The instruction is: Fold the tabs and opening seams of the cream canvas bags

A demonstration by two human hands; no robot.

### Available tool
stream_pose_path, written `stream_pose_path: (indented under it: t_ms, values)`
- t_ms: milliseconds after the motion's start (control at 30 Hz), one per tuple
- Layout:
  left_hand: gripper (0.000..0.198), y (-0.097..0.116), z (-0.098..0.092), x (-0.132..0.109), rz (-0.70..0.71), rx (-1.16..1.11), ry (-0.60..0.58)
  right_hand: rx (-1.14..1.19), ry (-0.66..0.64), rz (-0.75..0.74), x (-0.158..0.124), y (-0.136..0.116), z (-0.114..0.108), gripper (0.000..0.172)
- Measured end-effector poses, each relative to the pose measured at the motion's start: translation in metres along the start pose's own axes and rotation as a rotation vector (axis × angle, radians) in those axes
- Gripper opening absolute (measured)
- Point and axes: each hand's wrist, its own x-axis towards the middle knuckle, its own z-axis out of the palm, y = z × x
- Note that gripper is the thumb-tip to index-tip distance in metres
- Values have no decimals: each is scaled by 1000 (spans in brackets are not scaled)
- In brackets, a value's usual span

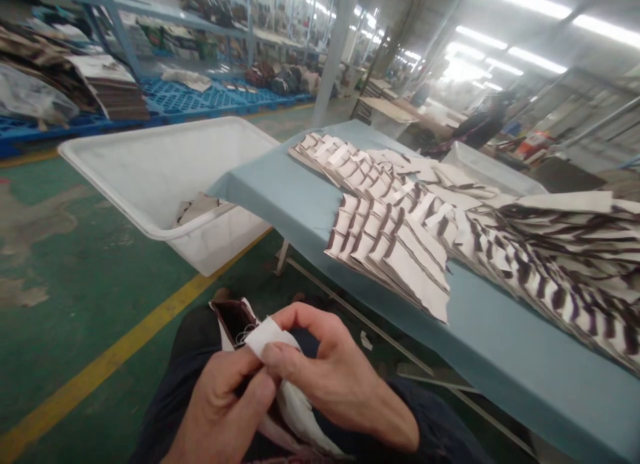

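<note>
Hands point(345, 377) pinching white tag point(267, 335) and cream fabric piece point(299, 409), dark brown inside, loose thread point(243, 333)

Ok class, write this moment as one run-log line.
right hand: pinching white tag | left hand: beside tag, grip unclear | fabric piece: below hands | table: overlapping pale pieces

Blue-green covering is stretched right across the surface point(273, 191), and along it a long row of pale, dark-edged pieces point(367, 171) is laid out, each overlapped by the next! Near the front edge, a shorter batch point(385, 247) is fanned; at right, a layered heap point(575, 227) is piled.
</note>
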Motion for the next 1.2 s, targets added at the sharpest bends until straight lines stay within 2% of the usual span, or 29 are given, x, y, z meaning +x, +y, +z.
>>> stream_pose_path:
  t_ms: [100, 167, 267, 333, 400, 533, 633, 733, 833, 1000, 1100, 1200]
  values:
    - [49, -12, -5, -2, 6, 26, -43, 207, 68, 7, 1, 20, 22, 44]
    - [48, -22, -11, -2, -15, 41, 22, 299, 146, -36, 3, 30, 25, 50]
    - [66, -35, -19, -1, -17, 74, 136, 355, 286, -94, 5, 45, 21, 63]
    - [76, -44, -23, 1, -30, 93, 69, 376, 303, -78, 3, 59, 21, 71]
    - [76, -52, -27, 1, -69, 105, -18, 389, 273, -11, -1, 75, 26, 75]
    - [68, -60, -38, -5, -98, 108, -114, 409, 260, 140, -8, 104, 42, 79]
    - [58, -56, -52, -8, -112, 94, -207, 404, 269, 182, -6, 113, 45, 78]
    - [51, -43, -64, -3, -141, 80, -268, 394, 264, 183, -6, 109, 35, 76]
    - [42, -29, -64, 8, -205, 70, -279, 309, 221, 164, -15, 89, 16, 65]
    - [38, -19, -46, 25, -203, 1, -201, 99, 64, 123, -37, 42, -5, 47]
    - [43, -20, -36, 30, -166, 16, -168, 57, 90, 120, -37, 26, -3, 43]
    - [53, -19, -30, 31, -133, 42, -171, 64, 159, 94, -27, 24, 0, 36]
